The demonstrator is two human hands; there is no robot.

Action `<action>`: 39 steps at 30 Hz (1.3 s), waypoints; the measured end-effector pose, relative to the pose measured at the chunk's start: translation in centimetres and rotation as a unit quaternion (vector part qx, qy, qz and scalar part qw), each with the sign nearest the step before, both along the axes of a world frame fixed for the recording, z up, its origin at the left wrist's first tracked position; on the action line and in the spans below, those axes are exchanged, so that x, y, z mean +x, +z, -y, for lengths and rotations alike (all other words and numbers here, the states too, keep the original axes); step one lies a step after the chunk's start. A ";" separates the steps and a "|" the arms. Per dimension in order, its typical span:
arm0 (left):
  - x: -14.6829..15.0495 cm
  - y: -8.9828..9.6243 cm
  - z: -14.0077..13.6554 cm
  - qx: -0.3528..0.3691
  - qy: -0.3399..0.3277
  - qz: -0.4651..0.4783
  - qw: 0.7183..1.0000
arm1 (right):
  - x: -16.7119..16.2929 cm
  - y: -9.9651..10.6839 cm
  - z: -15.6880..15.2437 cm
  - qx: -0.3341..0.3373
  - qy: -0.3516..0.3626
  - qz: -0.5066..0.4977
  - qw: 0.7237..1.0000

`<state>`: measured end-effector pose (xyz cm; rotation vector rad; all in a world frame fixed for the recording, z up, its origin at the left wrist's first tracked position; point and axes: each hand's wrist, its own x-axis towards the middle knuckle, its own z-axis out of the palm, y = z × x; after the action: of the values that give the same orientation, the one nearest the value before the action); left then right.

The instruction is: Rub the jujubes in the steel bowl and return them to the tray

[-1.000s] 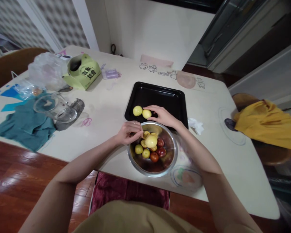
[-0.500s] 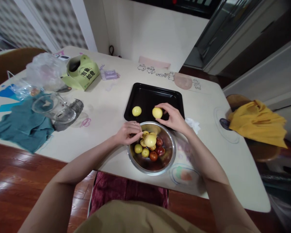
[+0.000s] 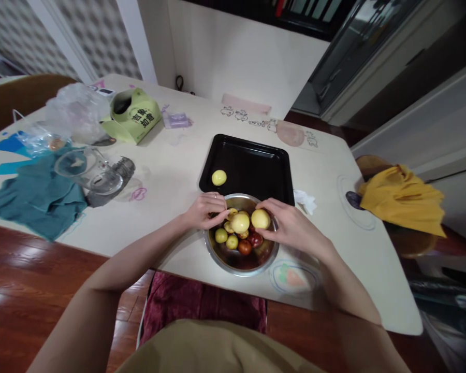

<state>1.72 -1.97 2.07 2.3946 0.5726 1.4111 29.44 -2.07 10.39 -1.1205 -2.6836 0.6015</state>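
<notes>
Above the bowl (image 3: 245, 273), no longer the tray (image 3: 252, 160): yellow fruit (image 3: 260, 219) pinched in right hand (image 3: 291, 224), grip of left hand (image 3: 205, 211) unclear

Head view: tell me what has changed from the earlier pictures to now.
The right hand has brought one yellow fruit from the black tray toward the person, over the metal bowl, and still grips it. The other yellow fruit stays on the tray, the left hand stays at the bowl's left side, and the bowl keeps its place.
</notes>
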 end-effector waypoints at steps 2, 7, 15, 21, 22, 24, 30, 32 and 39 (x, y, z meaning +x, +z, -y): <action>0.0 -0.1 0.0 -0.001 -0.002 -0.002 1.000 | -0.2 -0.1 0.2 -0.011 0.007 0.009 1.000; -0.2 -0.3 -0.1 -0.007 -0.009 -0.010 1.000 | -0.3 -0.9 0.5 -0.011 0.027 0.019 0.999; -0.3 -0.3 -0.1 -0.032 -0.008 -0.020 0.999 | 0.3 -0.9 0.2 -0.053 0.078 -0.039 0.995; -0.2 -0.2 -0.1 -0.039 -0.001 -0.018 0.999 | 0.7 -0.8 -0.2 -0.035 0.114 -0.091 0.989; -0.2 -0.1 -0.1 -0.040 -0.002 -0.013 0.999 | 0.9 -1.1 -0.4 -0.027 0.114 -0.107 0.987; -0.2 -0.1 -0.1 -0.044 -0.006 -0.003 0.999 | 1.4 -2.5 -0.7 0.001 0.099 -0.155 0.983; -0.5 -0.2 -0.5 -0.092 0.062 0.014 0.994 | 2.9 -9.4 -1.7 0.121 -0.074 -0.305 0.942; -0.6 -0.5 -0.8 -0.114 0.109 0.018 0.987 | 3.1 -11.0 -1.9 0.135 -0.092 -0.324 0.932; -1.5 -2.3 -3.2 -0.138 0.205 -0.017 0.969 | 2.9 -11.8 -2.3 0.108 -0.082 -0.324 0.936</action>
<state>0.18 1.18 -0.23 2.1580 1.2442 1.3325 32.39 0.18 -1.45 -0.8763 -2.0131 0.5146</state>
